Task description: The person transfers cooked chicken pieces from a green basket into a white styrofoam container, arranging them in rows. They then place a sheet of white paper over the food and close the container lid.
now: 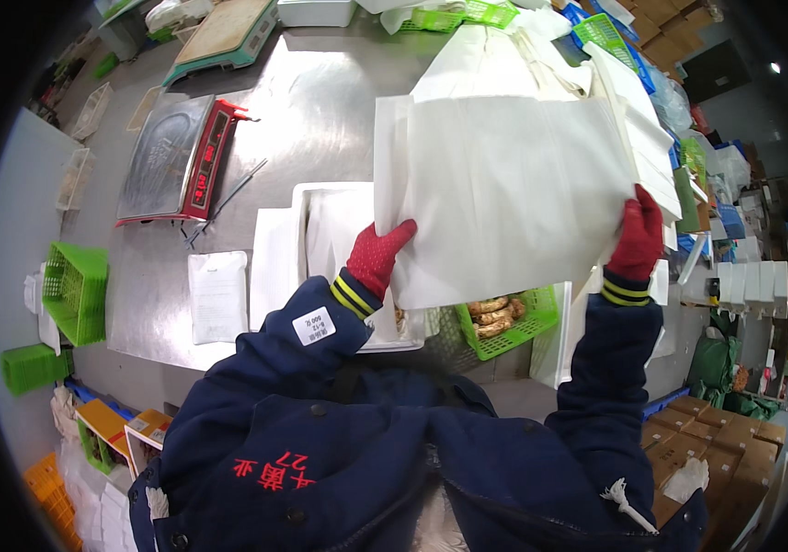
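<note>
A large white sheet of paper (504,186) is stretched out between my hands above the table. My left hand (379,254), in a red knit glove, pinches its left edge with the thumb on top. The right edge is held by my gloved right hand (637,231). Beneath the sheet, on the left, sits a white foam box (299,228) with white lining; the sheet hides much of it. A green plastic basket (515,331) pokes out below the sheet's lower edge, with several brownish mushrooms (496,316) in it.
On the steel table (318,103) stand a red digital scale (170,159) and a teal scale (225,34). A white packet (218,297) lies left of the foam box. More white sheets (483,58) lie beyond my hands. Stacked green baskets (77,293) are at the left.
</note>
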Demonstrator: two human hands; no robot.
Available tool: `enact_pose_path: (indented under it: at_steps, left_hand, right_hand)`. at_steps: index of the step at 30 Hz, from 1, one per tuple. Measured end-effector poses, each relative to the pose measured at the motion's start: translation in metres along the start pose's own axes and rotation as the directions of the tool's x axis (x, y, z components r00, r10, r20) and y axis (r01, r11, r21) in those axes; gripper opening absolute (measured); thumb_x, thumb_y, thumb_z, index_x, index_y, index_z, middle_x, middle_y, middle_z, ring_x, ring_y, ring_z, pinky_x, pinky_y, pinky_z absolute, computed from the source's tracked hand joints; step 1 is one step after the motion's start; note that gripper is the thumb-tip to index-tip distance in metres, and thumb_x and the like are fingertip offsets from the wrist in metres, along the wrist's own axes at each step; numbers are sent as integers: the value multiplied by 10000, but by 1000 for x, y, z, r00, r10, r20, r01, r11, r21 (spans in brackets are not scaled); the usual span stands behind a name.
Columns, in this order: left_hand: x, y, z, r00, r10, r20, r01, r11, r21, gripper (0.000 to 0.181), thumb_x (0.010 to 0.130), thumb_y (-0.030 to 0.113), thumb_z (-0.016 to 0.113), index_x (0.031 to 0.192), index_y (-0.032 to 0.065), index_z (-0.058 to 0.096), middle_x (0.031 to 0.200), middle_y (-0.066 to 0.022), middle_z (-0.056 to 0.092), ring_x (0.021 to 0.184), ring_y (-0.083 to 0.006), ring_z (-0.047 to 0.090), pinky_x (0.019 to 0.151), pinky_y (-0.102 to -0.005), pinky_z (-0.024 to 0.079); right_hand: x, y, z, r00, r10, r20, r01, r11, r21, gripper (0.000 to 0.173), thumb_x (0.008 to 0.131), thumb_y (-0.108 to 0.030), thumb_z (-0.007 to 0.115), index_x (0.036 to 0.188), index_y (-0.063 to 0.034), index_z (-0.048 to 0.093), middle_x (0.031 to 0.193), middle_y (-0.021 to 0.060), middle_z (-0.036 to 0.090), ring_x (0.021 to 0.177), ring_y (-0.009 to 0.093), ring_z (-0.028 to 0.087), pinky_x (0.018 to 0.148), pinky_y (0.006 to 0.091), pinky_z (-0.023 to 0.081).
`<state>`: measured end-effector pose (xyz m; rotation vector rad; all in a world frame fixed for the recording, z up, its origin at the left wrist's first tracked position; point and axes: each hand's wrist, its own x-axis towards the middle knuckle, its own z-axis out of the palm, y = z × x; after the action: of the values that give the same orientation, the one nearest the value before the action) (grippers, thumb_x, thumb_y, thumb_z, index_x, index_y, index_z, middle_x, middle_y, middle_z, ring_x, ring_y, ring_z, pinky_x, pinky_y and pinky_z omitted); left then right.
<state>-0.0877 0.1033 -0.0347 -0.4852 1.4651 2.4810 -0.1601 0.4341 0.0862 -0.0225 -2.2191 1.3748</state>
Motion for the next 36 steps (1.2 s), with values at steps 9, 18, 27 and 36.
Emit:
enact_pose_path:
  at_steps: [9, 18, 27, 36]
  left_hand:
    - [-27, -20, -38, 956, -235, 174, 289, 846, -448, 573, 857, 489, 594, 1244, 75, 506, 1121, -102, 615, 1012, -260, 583, 940, -361, 446]
    - [-41, -34, -36, 922, -287, 260, 387, 668, -636, 514, 889, 325, 594, 1282, 17, 469, 1163, -154, 588, 1043, -292, 575, 944, -404, 448]
    - [-16, 31, -108, 797, 419, -435, -416, 903, 107, 338, 889, 215, 602, 1168, 34, 545, 1095, -73, 591, 980, -190, 583, 879, -307, 456]
    - [12, -27, -79, 791, 520, 322, -404, 49, 914, 593, 814, 298, 677, 1330, 104, 458, 1406, -201, 363, 1321, -394, 298, 1086, -468, 245]
  right_hand:
    - [-191, -61, 168, 679, -270, 683, 252, 959, 129, 441, 799, -66, 634, 1222, 0, 526, 1202, 208, 548, 1146, 377, 501, 964, 398, 416]
    - [-204, -35, 155, 414, 282, 866, -813, 541, 213, 609, 812, -146, 697, 1324, 22, 414, 1213, 106, 562, 1108, 202, 529, 958, 313, 414]
    - [-209, -16, 132, 801, 367, 472, -504, 840, 202, 409, 857, -66, 567, 1247, 26, 486, 1099, 152, 615, 983, 215, 595, 867, 317, 459]
    - [-287, 45, 200, 495, 313, 811, -632, 770, 89, 376, 823, -82, 612, 1183, -4, 536, 1074, 118, 631, 984, 219, 598, 855, 348, 465]
